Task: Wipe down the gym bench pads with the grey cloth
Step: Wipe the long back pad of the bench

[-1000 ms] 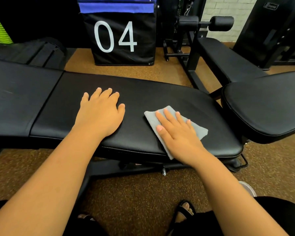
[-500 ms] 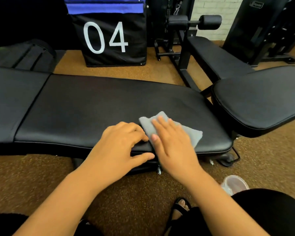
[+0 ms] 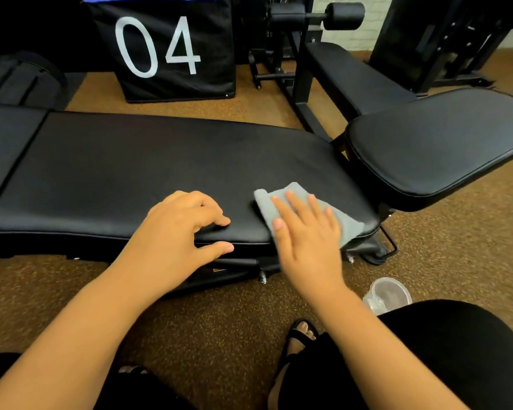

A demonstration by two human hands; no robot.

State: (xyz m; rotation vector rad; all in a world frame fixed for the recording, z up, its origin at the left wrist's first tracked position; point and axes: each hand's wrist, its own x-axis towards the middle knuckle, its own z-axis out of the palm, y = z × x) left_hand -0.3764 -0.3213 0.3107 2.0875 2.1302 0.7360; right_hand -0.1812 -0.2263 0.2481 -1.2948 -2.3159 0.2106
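Right hand [image 3: 305, 232] flat on grey cloth [image 3: 279, 199] at bench pad [image 3: 131, 173] end; left hand [image 3: 175, 229] grips pad edge.

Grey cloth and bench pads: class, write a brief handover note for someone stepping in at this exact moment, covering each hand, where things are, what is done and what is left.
Right hand: flat, fingers straight, pressing the grey cloth onto the long bench pad near its right end, at the front edge.
Left hand: fingers curled over the same pad's front edge, thumb below, bracing.
Done: cannot tell from the picture how much is wiped.
Left: probably the rest of this pad, the pad to its left and the seat pad on the right.
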